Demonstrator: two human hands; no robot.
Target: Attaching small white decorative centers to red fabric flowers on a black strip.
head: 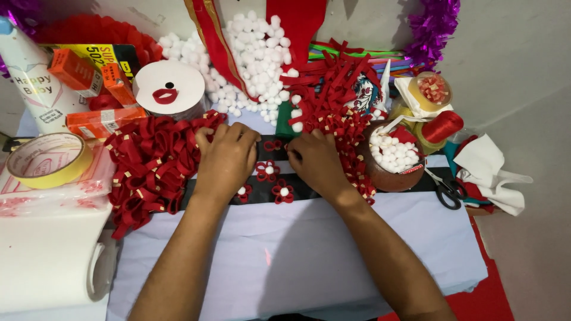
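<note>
Resting knuckles-up on black strip [309, 189]: left hand [226, 157], right hand [316, 161], fingers curled, grip hidden.

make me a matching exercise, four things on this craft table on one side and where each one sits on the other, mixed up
Things:
1. tape roll
2. scissors
3. white pom-poms in a brown bowl
4. small red flowers with white centres

Places:
A. on the black strip, between the left hand and right hand
B. far left, on a plastic packet
C. right of the brown bowl, near white cloth scraps
D. just right of the right hand

Pairs: 1-B, 2-C, 3-D, 4-A
</note>
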